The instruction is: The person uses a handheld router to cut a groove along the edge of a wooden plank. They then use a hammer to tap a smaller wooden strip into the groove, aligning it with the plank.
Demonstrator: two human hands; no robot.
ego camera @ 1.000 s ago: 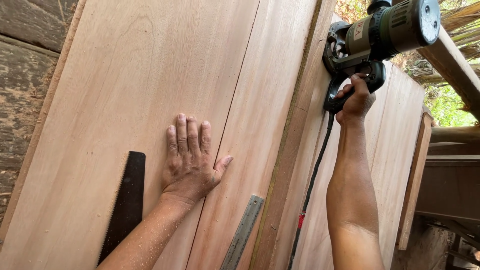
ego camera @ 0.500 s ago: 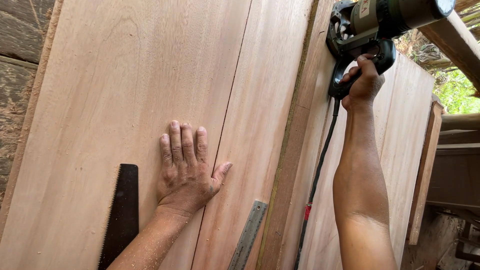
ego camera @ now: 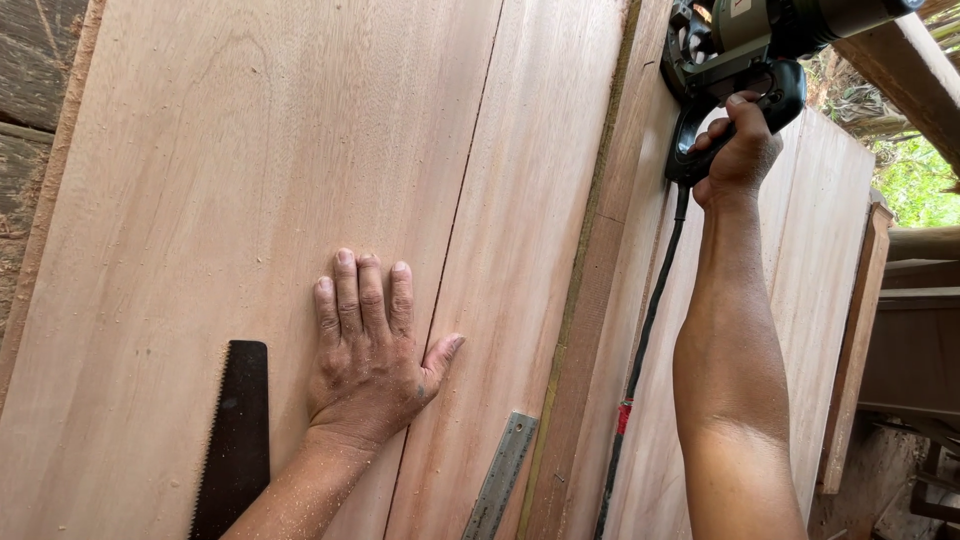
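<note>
My left hand (ego camera: 368,350) lies flat, fingers spread, on a wide pale wooden board (ego camera: 250,180), right beside the seam to the neighbouring board (ego camera: 530,200). My right hand (ego camera: 738,150) is stretched forward and grips the black handle of a green and black power tool (ego camera: 745,40) that rests on the edge of the boards at the top right. Its black cord (ego camera: 640,360) hangs down along that edge. Fine sawdust clings to my left forearm.
A dark hand saw blade (ego camera: 235,440) lies on the board left of my left wrist. A steel ruler (ego camera: 500,475) lies near the bottom middle. More boards (ego camera: 820,250) stand to the right, with wooden beams and greenery behind. A stone wall (ego camera: 35,120) is at the left.
My right hand has pushed the power tool farther forward along the board edge, so it now sits partly out of view at the top. My left hand stays pressed on the board.
</note>
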